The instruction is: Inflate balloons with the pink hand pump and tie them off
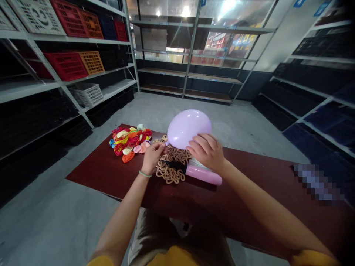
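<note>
An inflated lilac balloon [188,127] hovers over the table between my two hands. My left hand [153,155] pinches the balloon's neck at its lower left end. Curved against the balloon's right side is my right hand [206,150], fingers slightly bent and touching its surface. Beneath lies a tan looped cord mat [169,176]. On it rests a pink cylinder [203,174] with a black end, perhaps a hand pump. A pile of deflated coloured balloons [130,140] sits to the left of my left hand.
The dark red table [116,181] spans the space before me. A blurred-out flat object [317,183] lies at its right end. Metal shelves with red crates [66,65] stand left, a bare-framed rack [191,70] behind, and dark bins [313,87] right.
</note>
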`<state>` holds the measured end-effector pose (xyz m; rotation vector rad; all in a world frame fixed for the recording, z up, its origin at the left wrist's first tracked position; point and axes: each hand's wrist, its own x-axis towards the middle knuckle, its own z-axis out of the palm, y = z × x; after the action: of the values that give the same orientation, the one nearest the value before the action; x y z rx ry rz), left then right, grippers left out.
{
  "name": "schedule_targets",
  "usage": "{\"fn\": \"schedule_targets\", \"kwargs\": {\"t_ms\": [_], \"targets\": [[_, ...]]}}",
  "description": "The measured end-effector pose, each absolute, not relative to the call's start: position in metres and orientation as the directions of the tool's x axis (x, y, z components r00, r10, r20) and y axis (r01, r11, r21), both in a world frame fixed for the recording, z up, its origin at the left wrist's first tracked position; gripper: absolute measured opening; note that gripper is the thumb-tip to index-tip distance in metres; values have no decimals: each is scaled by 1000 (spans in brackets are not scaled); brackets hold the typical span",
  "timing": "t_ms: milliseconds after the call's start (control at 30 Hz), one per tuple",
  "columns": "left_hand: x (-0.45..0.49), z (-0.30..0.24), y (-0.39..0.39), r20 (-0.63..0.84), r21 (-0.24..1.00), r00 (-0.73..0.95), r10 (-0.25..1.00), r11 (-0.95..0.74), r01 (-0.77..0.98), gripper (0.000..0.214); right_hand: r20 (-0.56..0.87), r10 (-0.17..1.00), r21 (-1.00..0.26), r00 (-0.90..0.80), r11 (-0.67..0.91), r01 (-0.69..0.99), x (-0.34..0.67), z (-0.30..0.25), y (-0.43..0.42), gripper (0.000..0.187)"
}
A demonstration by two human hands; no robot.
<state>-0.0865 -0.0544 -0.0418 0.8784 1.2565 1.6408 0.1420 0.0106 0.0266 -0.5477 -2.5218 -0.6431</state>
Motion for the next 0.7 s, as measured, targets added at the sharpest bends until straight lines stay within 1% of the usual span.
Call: {"fn": "schedule_targets", "kwargs": {"t_ms": [33,167,200,300,367,500,600,700], "targets": [[-90,-45,-53,27,966,-386,922,-123,-227,34,485,342,301,-805,799,521,145,15,13,23],[-97,-62,-49,-2,946,-432,902,-138,-293,38,366,371,279,-853,831,481,139,-27,23,24],[-98,-66,-49,-18,941,-440,898,-133,-310,38,346,376,270,-860,838,475,135,-34,26,28],[-99,-73,-51,-44,937,-433,900,-113,-330,36,301,397,234,-867,850,471,120,-47,35,46],[-99,-75,-52,-43,943,-416,908,-101,-318,36,291,410,207,-865,855,475,111,-50,41,50],[-98,-75,-53,-55,948,-409,911,-81,-309,37,289,423,133,-859,871,473,104,-52,46,34],[-97,-73,-54,-68,945,-418,906,-75,-317,38,304,441,50,-844,878,477,109,-49,41,30],[-96,-71,-55,-66,943,-415,908,-79,-322,36,349,464,-54,-814,877,477,119,-36,31,23]]}}
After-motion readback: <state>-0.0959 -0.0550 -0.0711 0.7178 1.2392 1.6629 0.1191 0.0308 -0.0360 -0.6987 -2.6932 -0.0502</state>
